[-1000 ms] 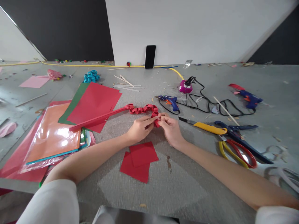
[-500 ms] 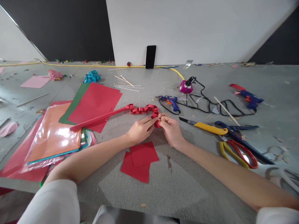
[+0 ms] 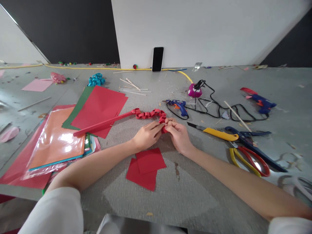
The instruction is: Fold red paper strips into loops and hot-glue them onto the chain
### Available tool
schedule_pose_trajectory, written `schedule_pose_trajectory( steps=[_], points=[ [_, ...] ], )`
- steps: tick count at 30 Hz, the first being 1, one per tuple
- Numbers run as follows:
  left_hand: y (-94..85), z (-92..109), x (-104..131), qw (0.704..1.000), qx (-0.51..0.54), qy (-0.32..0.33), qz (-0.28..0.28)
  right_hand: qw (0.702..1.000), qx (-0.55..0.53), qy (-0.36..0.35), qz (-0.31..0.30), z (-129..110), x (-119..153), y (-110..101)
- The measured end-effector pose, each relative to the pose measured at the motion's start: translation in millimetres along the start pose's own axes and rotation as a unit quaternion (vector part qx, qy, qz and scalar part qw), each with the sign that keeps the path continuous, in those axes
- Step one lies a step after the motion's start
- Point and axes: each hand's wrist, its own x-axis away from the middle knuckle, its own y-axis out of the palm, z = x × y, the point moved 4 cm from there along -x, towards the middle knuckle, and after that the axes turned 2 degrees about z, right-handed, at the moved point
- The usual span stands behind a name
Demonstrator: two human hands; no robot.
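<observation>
A red paper chain [image 3: 148, 114] of small linked loops lies across the middle of the table, its left end joined to a long red paper strip [image 3: 104, 124]. At the chain's near right end, my left hand [image 3: 148, 136] pinches the red paper from the left. My right hand [image 3: 179, 135] closes on the same end from the right, thumb and fingertips together. The fingers partly hide the loop between them. Two red paper squares [image 3: 150, 161] lie overlapping just in front of my hands.
Red sheets [image 3: 99, 105] and a plastic sleeve of coloured paper [image 3: 58, 136] lie left. To the right are a blue glue gun [image 3: 179, 105], its black cable, a yellow cutter [image 3: 219, 134], scissors [image 3: 253, 159] and blue-handled pliers [image 3: 255, 148]. A phone [image 3: 158, 59] leans at the back.
Both hands stay at the end of the chain with almost no movement. The whole view has shifted very slightly.
</observation>
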Motion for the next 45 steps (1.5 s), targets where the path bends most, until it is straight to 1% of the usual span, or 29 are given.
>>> schedule_pose_trajectory(
  steps=[3,7,11,14,16,19,21,24,26,29,32,36,41,45],
  points=[
    [-1.5,1,-1,1.000,-0.025,0.008,-0.014,1.000,0.005,-0.009,-0.009,0,0,-1],
    [-5.3,5,-5,0.996,-0.069,0.047,-0.033,1.000,0.011,-0.017,-0.023,-1,1,-3],
    [-7.7,10,-7,0.994,-0.081,0.064,-0.047,0.999,0.010,-0.026,-0.031,-1,2,-3],
    [-9.4,10,-8,0.995,-0.071,0.065,-0.031,0.998,0.021,-0.041,-0.039,-1,2,-3],
    [-10.6,9,-7,0.996,-0.053,0.065,-0.010,0.997,0.032,-0.054,-0.038,-1,1,-5],
    [-13.1,8,-5,0.997,-0.016,0.070,0.029,0.993,0.054,-0.099,-0.032,-6,-1,-9],
    [-14.3,7,-4,0.996,0.010,0.071,0.043,0.988,0.060,-0.128,-0.054,-11,-2,-11],
    [-15.4,6,-3,0.996,0.039,0.064,0.052,0.979,0.069,-0.156,-0.113,-18,-4,-11],
    [-16.3,6,-3,0.995,0.050,0.059,0.058,0.970,0.091,-0.186,-0.128,-21,-5,-11],
    [-15.8,4,-3,0.996,0.062,0.048,0.049,0.956,0.130,-0.239,-0.113,-23,-6,-13],
    [-14.3,2,-2,0.995,0.080,0.037,0.038,0.941,0.165,-0.284,-0.082,-26,-4,-15],
    [-12.8,0,-1,0.995,0.090,0.030,0.040,0.920,0.190,-0.338,-0.057,-34,1,-14],
    [-14.4,0,-3,0.994,0.088,0.033,0.057,0.908,0.205,-0.362,-0.054,-38,5,-12],
    [-19.7,0,-6,0.990,0.104,0.016,0.091,0.906,0.208,-0.366,-0.053,-37,5,-10]
  ],
)
